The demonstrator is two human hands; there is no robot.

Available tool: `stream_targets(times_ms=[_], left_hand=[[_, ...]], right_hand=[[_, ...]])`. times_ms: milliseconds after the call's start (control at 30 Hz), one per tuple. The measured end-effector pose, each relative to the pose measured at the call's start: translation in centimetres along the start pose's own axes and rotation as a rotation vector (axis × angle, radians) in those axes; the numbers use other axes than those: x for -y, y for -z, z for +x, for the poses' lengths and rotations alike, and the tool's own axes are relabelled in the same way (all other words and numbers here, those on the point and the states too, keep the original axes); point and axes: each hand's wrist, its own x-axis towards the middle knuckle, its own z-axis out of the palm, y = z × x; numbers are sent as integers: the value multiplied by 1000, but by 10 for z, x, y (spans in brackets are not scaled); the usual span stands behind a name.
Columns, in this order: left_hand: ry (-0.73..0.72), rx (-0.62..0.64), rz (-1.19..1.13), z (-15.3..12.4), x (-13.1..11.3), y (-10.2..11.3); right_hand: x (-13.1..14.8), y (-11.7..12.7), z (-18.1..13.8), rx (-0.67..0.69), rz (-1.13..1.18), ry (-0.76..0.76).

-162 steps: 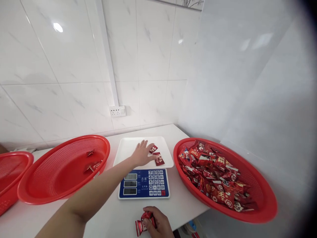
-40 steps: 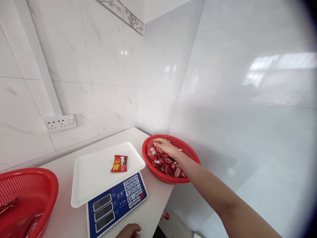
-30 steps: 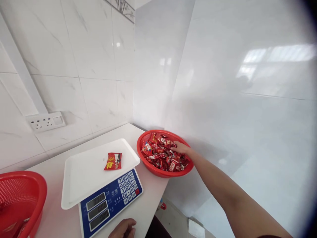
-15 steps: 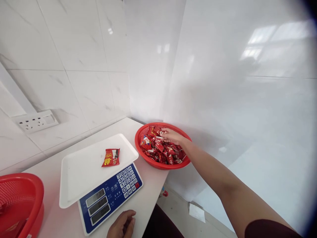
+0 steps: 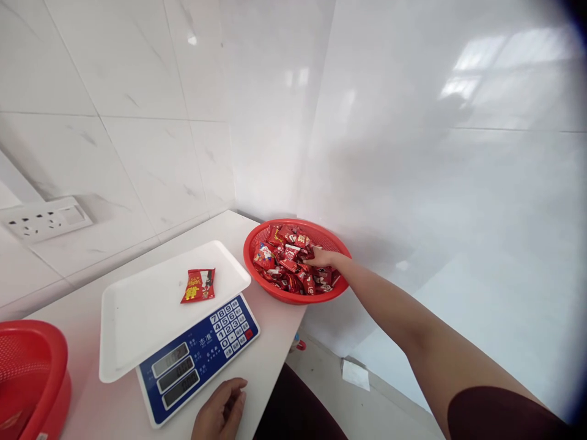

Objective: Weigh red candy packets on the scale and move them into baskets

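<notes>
My right hand (image 5: 320, 258) reaches into a red plastic basket (image 5: 251, 252) heaped with small red snack packets (image 5: 290, 252). Its fingertips are sunk among the packets, so whether they grip one is hidden. On the table by the scale's front edge rests my left hand (image 5: 222, 408), loosely curled, with a gap between thumb and forefinger and nothing seen in it. One red packet (image 5: 199, 285) with yellow lettering lies on the white tray (image 5: 137, 324) of a digital scale (image 5: 202, 348). The scale's blue panel has number keys and lit displays.
Another red basket (image 5: 50, 373) stands at the left edge, partly out of view, with some red packets low inside. The white table (image 5: 270, 324) meets tiled walls behind. A power socket (image 5: 46, 219) is on the left wall. A white sheet (image 5: 355, 374) lies on the floor.
My right hand has moved down and its fingers have gone deeper into the packets on the basket's right side. The view has shifted slightly; my left hand stays by the scale.
</notes>
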Motion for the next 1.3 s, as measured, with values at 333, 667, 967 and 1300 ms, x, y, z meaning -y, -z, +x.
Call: stream_targets(times_ms=[333,667,967,1300], left_hand=[[38,-11,-26,0,-7,0],[28,-9,-28,0,-4,0],[54,58,9,-2,-14,5],[24,149,57,-2,-12,10]], right_hand=[[13,19,0,-53,181,4],[40,36,-7,-129,549,79],[31,30,-11,-256,634,36],[67,32,-39,-199,718,65]])
